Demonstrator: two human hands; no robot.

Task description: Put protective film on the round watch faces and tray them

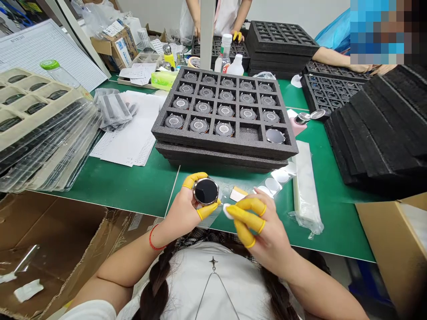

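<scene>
My left hand, with yellow finger cots, grips a round watch case by its edges, its dark face up. In my right hand, whose cotted thumb and fingers are pinched together, is a small white pad, just right of the watch and apart from it. Beyond both hands a black foam tray tops a stack and holds several round watch cases in its compartments. One front-row compartment has no watch in it; right of it lies a watch with a plain, shiny face.
Clear plastic trays are stacked at left beside papers. Round white stickers and a plastic-wrapped bundle lie at right, near a pink bottle. Black foam stacks stand far right. Other people's hands work at the back.
</scene>
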